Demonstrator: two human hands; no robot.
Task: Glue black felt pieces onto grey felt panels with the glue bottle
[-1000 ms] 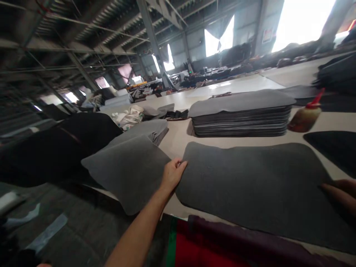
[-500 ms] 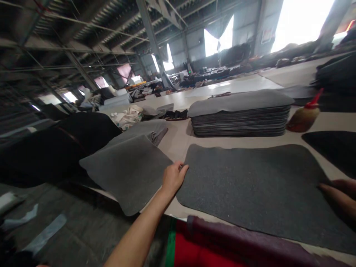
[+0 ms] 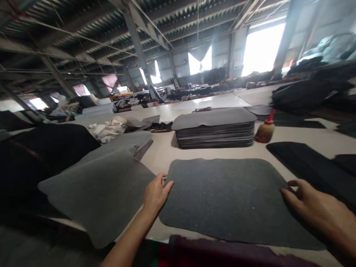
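A dark grey sheet with rounded corners lies on the pale table in front of me. My left hand is at its left edge, thumb on top and fingers curled at the rim. At the right edge, my right hand pinches the sheet between thumb and fingers. Behind the sheet stands a thick stack of grey pieces. More grey sheets lie to the left, one hanging over the table's front edge.
A bottle with a red nozzle stands right of the stack. Black pieces lie at the right, a large black bundle at the left. Dark red material runs along the front edge. Pale crumpled cloth lies farther back.
The view has turned right, so the table's things appear farther left. More of my right hand now shows at the sheet's right edge. My left hand stays at the left edge.
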